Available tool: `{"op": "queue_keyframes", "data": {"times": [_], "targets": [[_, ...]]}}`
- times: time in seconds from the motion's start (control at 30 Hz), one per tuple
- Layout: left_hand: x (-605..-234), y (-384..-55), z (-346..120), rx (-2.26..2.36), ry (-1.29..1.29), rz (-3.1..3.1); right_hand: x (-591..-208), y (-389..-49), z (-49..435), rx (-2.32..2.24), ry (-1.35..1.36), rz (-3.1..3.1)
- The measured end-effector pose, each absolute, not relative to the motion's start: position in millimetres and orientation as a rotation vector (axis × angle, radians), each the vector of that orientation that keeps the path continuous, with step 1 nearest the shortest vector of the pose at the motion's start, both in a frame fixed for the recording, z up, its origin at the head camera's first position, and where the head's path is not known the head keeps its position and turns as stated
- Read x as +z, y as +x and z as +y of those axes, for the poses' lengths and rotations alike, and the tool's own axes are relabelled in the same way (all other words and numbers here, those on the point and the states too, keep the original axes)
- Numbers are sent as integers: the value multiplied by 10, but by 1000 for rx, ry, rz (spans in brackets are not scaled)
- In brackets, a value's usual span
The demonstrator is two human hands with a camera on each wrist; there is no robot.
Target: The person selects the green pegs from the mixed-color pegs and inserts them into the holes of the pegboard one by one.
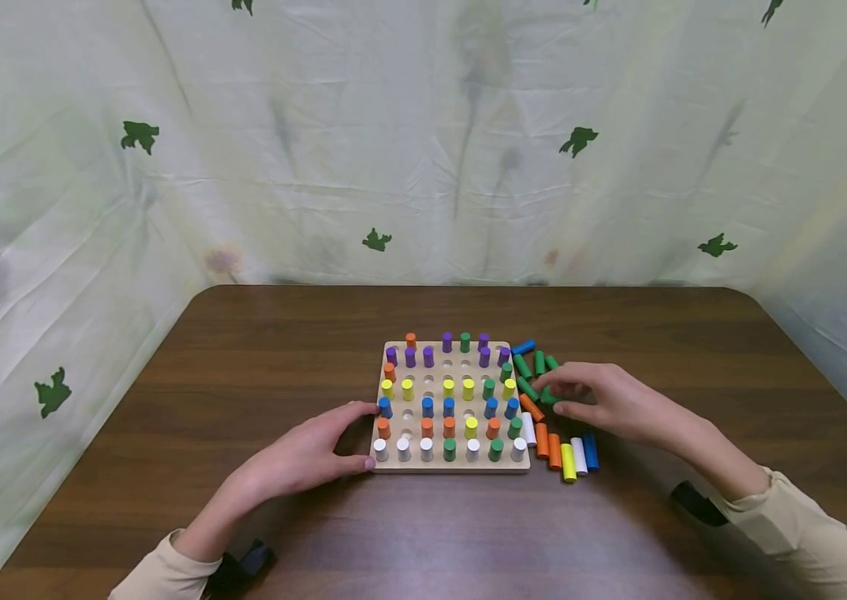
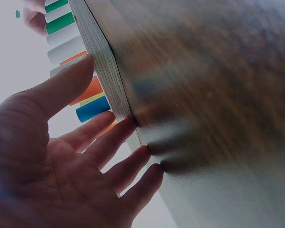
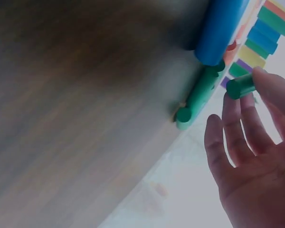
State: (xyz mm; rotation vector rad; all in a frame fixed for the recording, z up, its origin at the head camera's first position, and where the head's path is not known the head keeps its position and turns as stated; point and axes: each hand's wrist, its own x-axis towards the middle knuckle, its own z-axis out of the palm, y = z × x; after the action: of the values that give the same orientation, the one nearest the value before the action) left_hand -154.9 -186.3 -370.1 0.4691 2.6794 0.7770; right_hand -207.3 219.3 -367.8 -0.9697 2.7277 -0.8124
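A pale wooden pegboard (image 1: 453, 468) lies on the table, with rows of purple, yellow, blue, orange, green and white pegs standing in it. My left hand (image 1: 311, 446) touches the board's left side, thumb near the front corner and fingers spread, as the left wrist view also shows. Just right of the board, my right hand (image 1: 607, 402) is over loose pegs. Between its thumb and fingertips it pinches a green peg (image 3: 241, 86), tilted and off the table in the right wrist view. Some board holes are bare, mostly in the middle columns.
Loose pegs lie along the board's right side: a blue peg (image 1: 523, 347) at the back, several green ones, orange ones, a yellow peg (image 1: 568, 463), white ones and another blue peg (image 1: 590, 451) at the front. Behind the brown table (image 1: 281, 333) hangs a pale curtain (image 1: 423, 167).
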Motion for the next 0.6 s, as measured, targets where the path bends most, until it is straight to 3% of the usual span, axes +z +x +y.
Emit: {"op": "queue_keyframes", "data": {"times": [0.6], "targets": [[-3696, -1543, -1863, 772, 479, 2686, -3505, -2018, 1985, -1082, -1119, 2772]]}}
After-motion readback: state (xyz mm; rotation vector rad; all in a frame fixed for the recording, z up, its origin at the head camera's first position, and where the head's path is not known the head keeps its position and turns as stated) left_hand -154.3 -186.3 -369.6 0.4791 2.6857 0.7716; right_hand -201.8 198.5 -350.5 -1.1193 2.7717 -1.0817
